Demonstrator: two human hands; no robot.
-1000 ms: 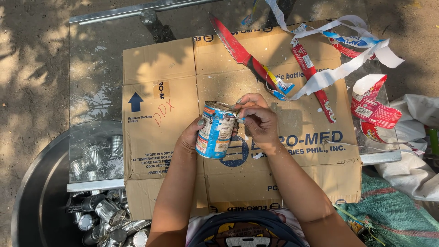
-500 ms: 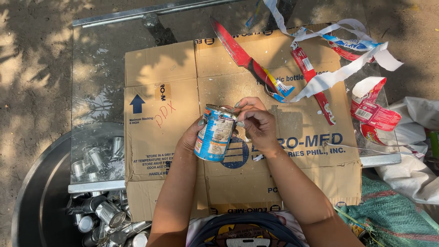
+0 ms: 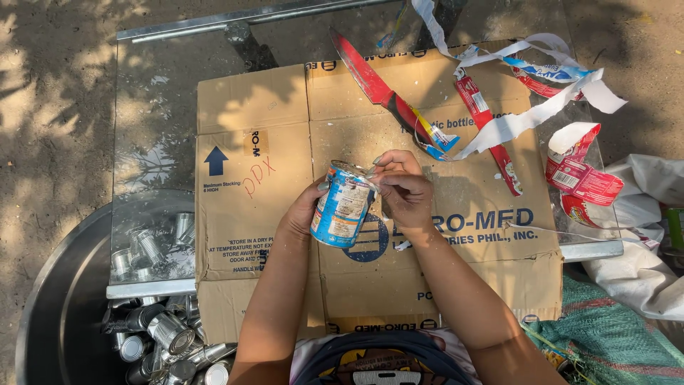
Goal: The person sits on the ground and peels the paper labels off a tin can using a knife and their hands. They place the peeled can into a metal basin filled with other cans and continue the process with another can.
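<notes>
My left hand (image 3: 303, 212) holds a tin can (image 3: 343, 204) with a blue and white paper label, tilted, above a flattened cardboard box (image 3: 271, 214). My right hand (image 3: 402, 189) pinches the edge of the label at the can's upper right side. The can's open metal rim faces up and to the left. Both forearms reach up from the bottom of the view.
A red-bladed knife (image 3: 377, 89) lies on the cardboard at the back. Torn label strips (image 3: 527, 117) are piled at the back right. A metal basin (image 3: 64, 314) with several bare cans (image 3: 167, 331) sits bottom left, under a glass tabletop (image 3: 153, 157). Green netting (image 3: 613, 342) lies bottom right.
The can has turned slightly in my left hand, and my right fingers have shifted along the label edge. Nothing else has moved.
</notes>
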